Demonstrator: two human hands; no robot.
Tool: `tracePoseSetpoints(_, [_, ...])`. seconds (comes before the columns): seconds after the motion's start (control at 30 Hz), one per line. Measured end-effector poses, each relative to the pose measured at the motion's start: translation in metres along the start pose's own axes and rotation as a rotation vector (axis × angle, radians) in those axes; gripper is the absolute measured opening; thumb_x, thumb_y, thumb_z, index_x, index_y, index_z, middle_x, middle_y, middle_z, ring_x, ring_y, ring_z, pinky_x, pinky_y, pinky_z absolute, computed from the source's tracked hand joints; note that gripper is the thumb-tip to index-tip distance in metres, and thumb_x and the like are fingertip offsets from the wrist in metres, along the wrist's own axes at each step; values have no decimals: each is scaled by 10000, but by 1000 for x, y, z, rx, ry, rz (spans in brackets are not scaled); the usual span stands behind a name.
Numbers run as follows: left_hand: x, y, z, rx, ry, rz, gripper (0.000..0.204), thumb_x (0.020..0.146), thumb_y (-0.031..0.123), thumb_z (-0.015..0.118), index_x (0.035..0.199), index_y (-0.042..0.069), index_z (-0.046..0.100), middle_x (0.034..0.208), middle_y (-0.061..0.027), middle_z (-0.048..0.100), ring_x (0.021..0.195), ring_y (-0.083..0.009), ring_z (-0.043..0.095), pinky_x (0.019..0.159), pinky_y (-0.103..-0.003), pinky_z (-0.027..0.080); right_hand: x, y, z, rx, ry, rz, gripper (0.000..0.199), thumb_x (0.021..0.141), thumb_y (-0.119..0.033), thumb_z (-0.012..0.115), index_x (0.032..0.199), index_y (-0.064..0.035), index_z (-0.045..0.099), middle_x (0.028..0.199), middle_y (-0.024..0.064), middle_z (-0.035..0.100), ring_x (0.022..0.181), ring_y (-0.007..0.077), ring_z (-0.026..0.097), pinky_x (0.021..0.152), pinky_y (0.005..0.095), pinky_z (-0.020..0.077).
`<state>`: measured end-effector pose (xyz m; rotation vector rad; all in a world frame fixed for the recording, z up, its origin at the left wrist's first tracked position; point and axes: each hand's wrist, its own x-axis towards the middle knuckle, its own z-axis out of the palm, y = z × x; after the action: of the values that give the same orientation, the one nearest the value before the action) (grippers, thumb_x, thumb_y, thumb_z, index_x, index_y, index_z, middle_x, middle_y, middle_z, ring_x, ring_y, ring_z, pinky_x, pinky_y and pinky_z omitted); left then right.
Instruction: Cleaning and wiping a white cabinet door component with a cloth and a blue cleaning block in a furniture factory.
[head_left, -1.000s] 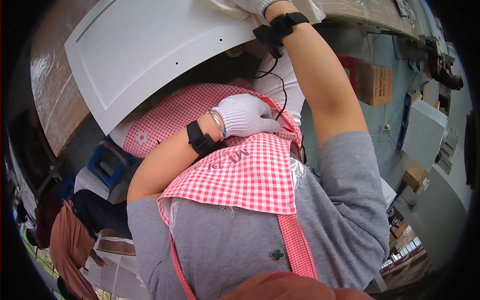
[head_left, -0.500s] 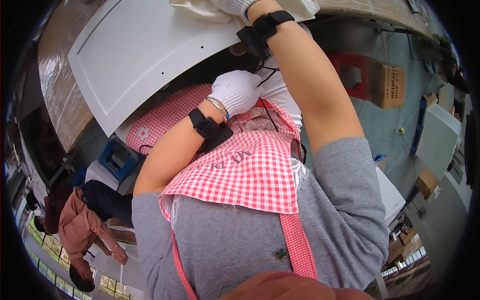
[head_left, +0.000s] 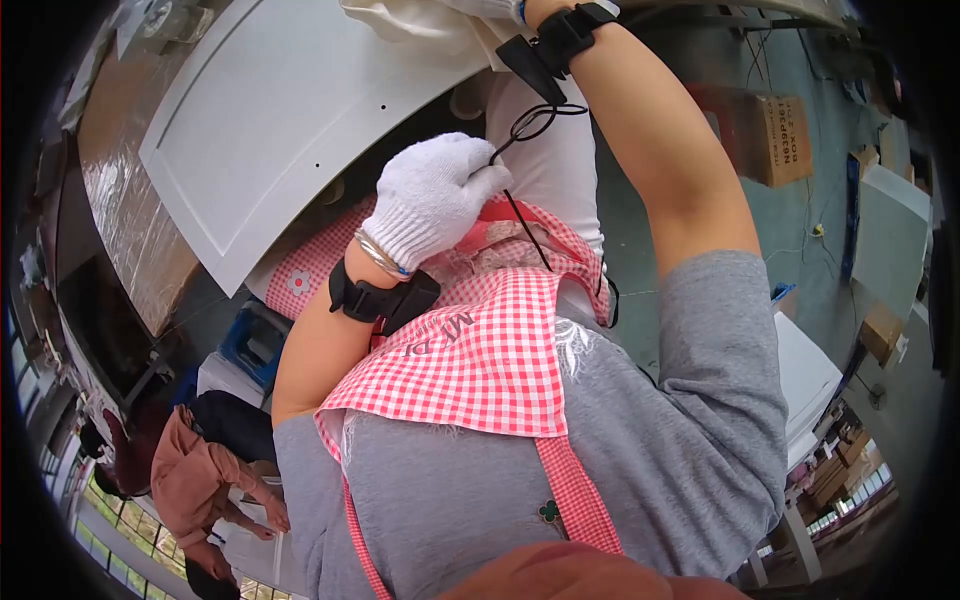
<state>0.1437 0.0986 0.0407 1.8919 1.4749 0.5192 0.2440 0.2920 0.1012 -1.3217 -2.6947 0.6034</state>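
My left hand [head_left: 435, 195], in a white knitted glove, is closed in a pinch on a thin black cable [head_left: 522, 215] in front of my waist. Loops of the cable rise toward the black band on my right wrist, and its other end drops behind my red-and-white checked apron [head_left: 470, 360]. At the top edge is my right hand [head_left: 492, 7], also gloved, with its fingers cut off from view. Beside it lies a cream cloth [head_left: 430, 32] on a white panel [head_left: 300, 90] that has a raised border and small dark holes.
To the right, a cardboard box [head_left: 783, 140] rests on a red stool [head_left: 722, 115]. Plastic-wrapped boards [head_left: 135, 200] stand at the left, near a blue stool [head_left: 255, 340]. At lower left another person [head_left: 205, 480] bends over a white surface. Cables lie on the green floor.
My left hand has moved slightly left, still gripping the cable. My right arm has shifted right, and the cable loops between my wrists show more openly.
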Motion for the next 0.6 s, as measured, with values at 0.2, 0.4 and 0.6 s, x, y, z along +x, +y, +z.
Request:
tracePoseSetpoints(0.2, [-33,33,-32,-55,63,127,144,838,161,773,935,56,762,814,-97,685,724,-271,690,652,-344,542,-26,62,-22,193,300,-152,362,966,-284,583,1254,-84,673,1167,186,718,1081,371,676,953,435,515])
tracePoseSetpoints(0.4, [-74,32,-60,-103,131,180,141,844,81,785,958,8,744,807,-117,674,703,-251,675,615,-336,522,-69,42,-52,105,243,-141,382,957,-262,609,1262,-41,668,1168,226,709,1095,365,675,963,411,511])
tracePoseSetpoints(0.6, [-99,26,-79,-112,213,244,151,864,92,793,968,-4,739,828,-121,687,714,-241,672,618,-330,522,-100,10,-63,87,252,-59,419,963,-273,623,1322,-60,652,1186,216,714,1098,358,683,964,400,521])
